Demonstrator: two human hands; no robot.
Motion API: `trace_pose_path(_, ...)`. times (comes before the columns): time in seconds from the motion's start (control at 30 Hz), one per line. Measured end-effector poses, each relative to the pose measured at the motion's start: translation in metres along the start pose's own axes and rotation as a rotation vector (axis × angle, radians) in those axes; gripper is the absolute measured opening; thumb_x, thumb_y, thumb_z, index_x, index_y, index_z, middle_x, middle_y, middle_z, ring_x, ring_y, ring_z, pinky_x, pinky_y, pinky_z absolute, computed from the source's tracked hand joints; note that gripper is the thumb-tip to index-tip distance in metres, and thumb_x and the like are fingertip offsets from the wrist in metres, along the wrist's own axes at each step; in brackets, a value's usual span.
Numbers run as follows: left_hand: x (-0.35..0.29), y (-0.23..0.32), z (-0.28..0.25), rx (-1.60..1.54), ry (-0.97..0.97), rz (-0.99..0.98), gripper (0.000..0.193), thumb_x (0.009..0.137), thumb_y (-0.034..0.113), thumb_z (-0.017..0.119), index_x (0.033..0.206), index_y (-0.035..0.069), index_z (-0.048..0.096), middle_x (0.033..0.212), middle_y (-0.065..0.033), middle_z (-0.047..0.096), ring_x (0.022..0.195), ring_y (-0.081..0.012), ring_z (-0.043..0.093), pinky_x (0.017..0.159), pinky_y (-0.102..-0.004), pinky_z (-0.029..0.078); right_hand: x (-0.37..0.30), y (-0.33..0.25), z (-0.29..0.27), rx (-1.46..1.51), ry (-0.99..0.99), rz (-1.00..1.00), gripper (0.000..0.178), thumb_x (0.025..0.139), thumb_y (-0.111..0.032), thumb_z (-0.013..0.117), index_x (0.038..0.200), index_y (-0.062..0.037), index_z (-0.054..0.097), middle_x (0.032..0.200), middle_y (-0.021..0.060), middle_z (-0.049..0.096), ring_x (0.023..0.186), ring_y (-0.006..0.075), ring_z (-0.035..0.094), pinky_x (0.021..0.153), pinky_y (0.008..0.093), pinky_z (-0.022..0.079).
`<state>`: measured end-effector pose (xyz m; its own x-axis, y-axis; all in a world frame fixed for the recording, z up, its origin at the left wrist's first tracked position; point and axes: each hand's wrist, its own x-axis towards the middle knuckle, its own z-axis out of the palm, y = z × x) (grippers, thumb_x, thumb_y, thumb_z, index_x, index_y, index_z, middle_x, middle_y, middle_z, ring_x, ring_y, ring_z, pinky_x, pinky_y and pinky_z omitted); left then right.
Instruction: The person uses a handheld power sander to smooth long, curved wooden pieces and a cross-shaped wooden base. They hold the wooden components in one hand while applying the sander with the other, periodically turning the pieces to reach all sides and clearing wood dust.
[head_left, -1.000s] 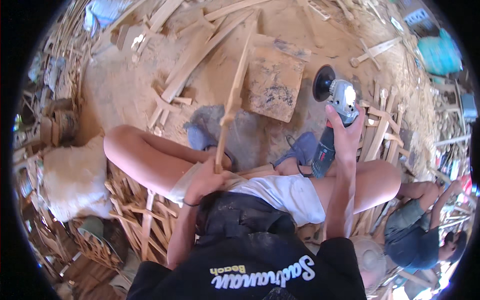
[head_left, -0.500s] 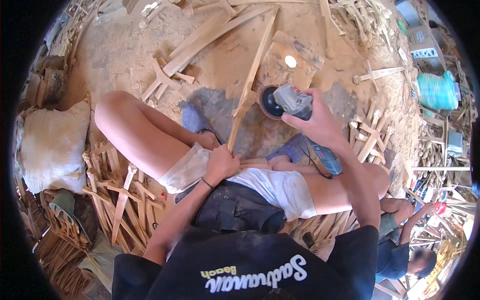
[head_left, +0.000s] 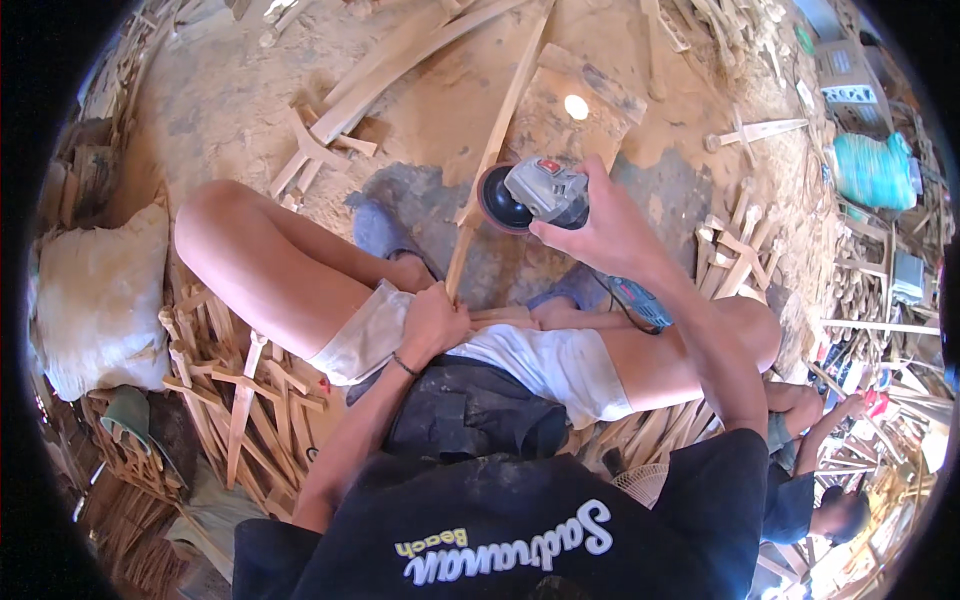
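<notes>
My left hand point(head_left: 436, 318) is closed round the grip of a long wooden sword point(head_left: 505, 122), which points away from me over the ground. In my right hand point(head_left: 605, 225) is an angle grinder point(head_left: 548, 190) with a round sanding disc point(head_left: 502, 198), held by its grey head end. The disc's rim is beside the sword near its crossguard point(head_left: 468, 215); whether they touch I cannot tell. The grinder's blue rear body point(head_left: 638, 303) shows below my right wrist, above my right leg.
More wooden swords point(head_left: 315, 150) lie on the dusty ground ahead. Bundles of them point(head_left: 245, 395) stand by my left thigh, others point(head_left: 738, 245) beyond my right knee. A white sack point(head_left: 105, 300) sits at far left. Another person point(head_left: 800, 490) is at work at the lower right.
The grinder in my right hand has moved left, bringing its disc closer to the sword's crossguard. My left hand keeps its hold, and the whole view has shifted slightly.
</notes>
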<state>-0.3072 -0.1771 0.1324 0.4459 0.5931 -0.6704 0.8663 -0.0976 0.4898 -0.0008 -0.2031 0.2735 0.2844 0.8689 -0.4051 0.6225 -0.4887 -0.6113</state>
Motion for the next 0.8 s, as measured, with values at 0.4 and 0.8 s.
trace_pose_path(0.4, 0.002, 0.003, -0.001, 0.028, -0.04, -0.012, 0.035, 0.093, 0.023, 0.07, 0.104, -0.01, 0.072, 0.095, -0.0367, 0.074, 0.094, -0.0534, 0.074, 0.085, -0.0598, 0.059, 0.006, 0.022, -0.007, 0.016, 0.115, 0.068, 0.087, 0.081, -0.049, 0.089, 0.131, 0.0072, 0.045, 0.103, 0.0324, 0.074, 0.097, 0.0481, 0.076, 0.084, 0.0513, 0.061)
trace_pose_path(0.8, -0.001, 0.009, 0.001, 0.039, 0.031, 0.056, 0.03, 0.092, 0.02, 0.068, 0.1, -0.009, 0.071, 0.093, -0.0361, 0.073, 0.092, -0.053, 0.074, 0.083, -0.0611, 0.058, 0.005, 0.02, -0.011, -0.049, 0.046, 0.096, 0.089, 0.079, -0.052, 0.088, 0.13, 0.01, 0.048, 0.105, 0.0339, 0.074, 0.099, 0.049, 0.076, 0.086, 0.0516, 0.061)
